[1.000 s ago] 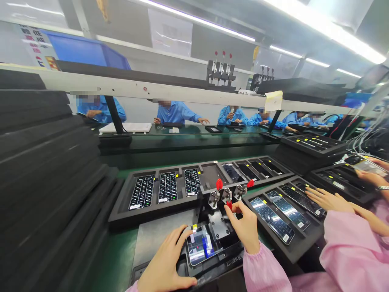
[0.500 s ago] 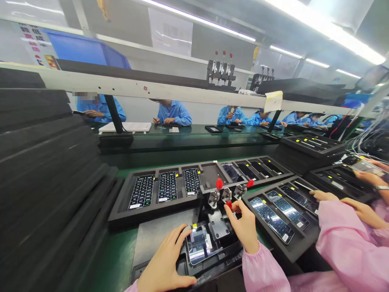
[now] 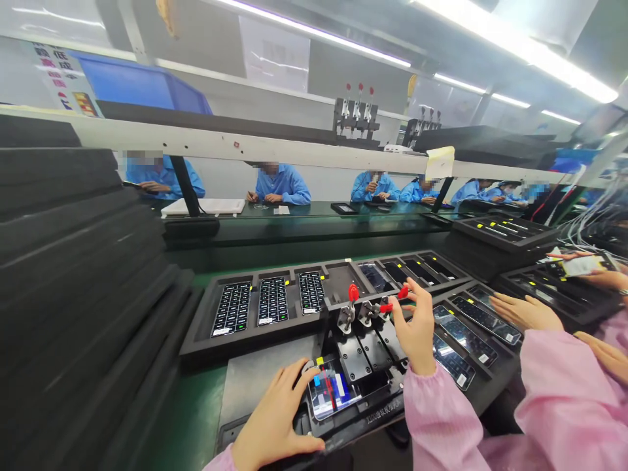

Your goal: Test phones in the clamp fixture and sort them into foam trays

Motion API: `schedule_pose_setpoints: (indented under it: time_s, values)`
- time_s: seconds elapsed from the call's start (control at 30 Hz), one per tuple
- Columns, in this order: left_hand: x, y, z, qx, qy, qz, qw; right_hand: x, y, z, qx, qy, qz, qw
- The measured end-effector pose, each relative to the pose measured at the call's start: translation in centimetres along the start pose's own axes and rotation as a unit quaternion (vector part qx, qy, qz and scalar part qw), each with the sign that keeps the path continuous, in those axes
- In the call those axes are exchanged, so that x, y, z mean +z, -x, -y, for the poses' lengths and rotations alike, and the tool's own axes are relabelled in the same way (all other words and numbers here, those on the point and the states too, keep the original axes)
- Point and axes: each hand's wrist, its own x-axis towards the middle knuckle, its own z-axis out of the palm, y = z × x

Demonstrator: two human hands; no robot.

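Levers at our fingertips, phone lying in the jig

We judged the step in hand to be the working of the toggle clamps. Our right hand (image 3: pixel 417 324) was up at the levers, thumb and forefinger apart, close about the right red handle (image 3: pixel 403 292), with the middle red handle (image 3: pixel 386 308) by the thumb. We could not tell whether the fingers pinched either one. The left red handle (image 3: pixel 353 292) stood upright, apart from that hand.

Our left hand (image 3: pixel 275 415) spanned the left end of the jig (image 3: pixel 363 420), fingertips at the phone's edge and thumb on the jig's front; how firmly it pressed, we could not tell. As we saw it, the next move called for steady pressure there while a lever was swung.

The phone (image 3: pixel 328 394) lay flat in the jig, lit screen upward, its right part under the metal plates (image 3: pixel 354 358). Its long axis ran left to right along the jig, with a yellow tab (image 3: pixel 320 360) at the far left corner. Which end was its top, we could not tell.
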Motion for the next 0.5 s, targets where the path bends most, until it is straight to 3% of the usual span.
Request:
schedule_pose_setpoints:
  time_s: [0.07,0.17,0.33,0.5]
  values:
    - [0.3,-0.6,-0.6,0.001,-0.008,-0.005,1.0,0.0,-1.1,0.3,-0.001,-0.007,0.03,1.0]
    - [1.2,-1.6,-1.4,0.002,-0.018,-0.007,1.0,-0.7,-1.2,0.5,-0.01,0.004,0.02,1.0]
    - [2.0,-2.5,-2.1,0.008,-0.036,0.001,0.999,-2.8,2.6,-1.5,-0.071,0.028,-0.035,0.996]
    - [1.8,-2.6,-2.2,0.01,-0.036,0.003,0.999,-2.8,6.1,-4.5,-0.079,0.148,0.055,0.984]
